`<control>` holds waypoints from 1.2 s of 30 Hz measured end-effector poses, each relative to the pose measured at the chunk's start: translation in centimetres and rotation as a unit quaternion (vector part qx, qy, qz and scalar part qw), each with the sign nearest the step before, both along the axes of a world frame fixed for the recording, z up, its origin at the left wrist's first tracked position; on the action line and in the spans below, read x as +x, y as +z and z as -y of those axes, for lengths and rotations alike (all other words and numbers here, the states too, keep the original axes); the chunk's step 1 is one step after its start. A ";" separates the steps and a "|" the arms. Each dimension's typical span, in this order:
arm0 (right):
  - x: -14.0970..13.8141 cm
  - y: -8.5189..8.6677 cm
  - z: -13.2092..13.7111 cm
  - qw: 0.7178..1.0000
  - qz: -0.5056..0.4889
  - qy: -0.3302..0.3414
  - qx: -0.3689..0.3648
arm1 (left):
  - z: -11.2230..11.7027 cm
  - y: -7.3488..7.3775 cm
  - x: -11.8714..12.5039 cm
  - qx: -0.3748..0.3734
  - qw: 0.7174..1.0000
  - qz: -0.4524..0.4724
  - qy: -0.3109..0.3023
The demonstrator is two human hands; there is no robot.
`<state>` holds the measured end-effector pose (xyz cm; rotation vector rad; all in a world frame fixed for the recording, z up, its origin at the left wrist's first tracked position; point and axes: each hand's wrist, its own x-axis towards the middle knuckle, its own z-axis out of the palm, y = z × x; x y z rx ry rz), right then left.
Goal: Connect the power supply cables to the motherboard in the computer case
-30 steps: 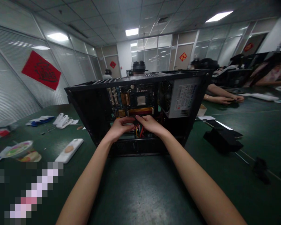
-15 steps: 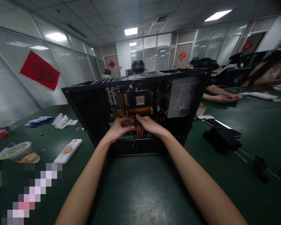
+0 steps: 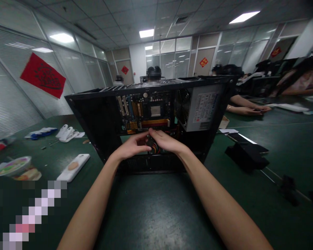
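Note:
An open black computer case (image 3: 86, 118) stands on the table, its inside facing me. Within it are a motherboard (image 3: 143, 102) with a bare metal-topped processor and a grey power supply (image 3: 203, 109) with a fan. Below the motherboard, my left hand (image 3: 129, 146) curls its fingers and thumb around a bundle of coloured power cables (image 3: 154, 146). My right hand (image 3: 168, 140) closes on the same bundle from the other side, its fingertips meeting those of the left. A dark part, perhaps a connector, shows between the hands; its ends are hidden.
On the green table (image 3: 148, 205) at left lie a white phone (image 3: 73, 167), a bowl (image 3: 14, 166) and white objects (image 3: 66, 133). A black box-like object (image 3: 246, 156) sits at right. Another person's hands (image 3: 250, 110) rest beyond the case's right side.
My hands have drawn closer together around the cables, and the left thumb has dropped slightly. Less of the coloured wires shows now. The case stays in place.

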<state>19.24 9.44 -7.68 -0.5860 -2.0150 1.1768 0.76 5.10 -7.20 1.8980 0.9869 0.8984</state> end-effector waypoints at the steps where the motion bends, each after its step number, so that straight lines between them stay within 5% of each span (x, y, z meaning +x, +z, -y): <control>1: -0.1 0.1 0.1 1.000 0.000 -0.002 0.003 | 0.0 0.0 0.0 0.001 1.000 0.001 -0.005; 9: -0.7 1.2 0.7 0.998 -0.039 -0.027 -0.032 | -0.2 0.1 0.4 0.035 0.997 0.065 0.026; 15: 0.9 1.5 0.8 0.998 0.008 0.024 -0.049 | -0.4 0.3 0.0 0.052 0.995 0.068 0.059; 36: 0.5 2.2 2.1 0.998 0.022 0.024 -0.050 | -0.6 -0.2 0.1 0.062 0.995 0.074 0.019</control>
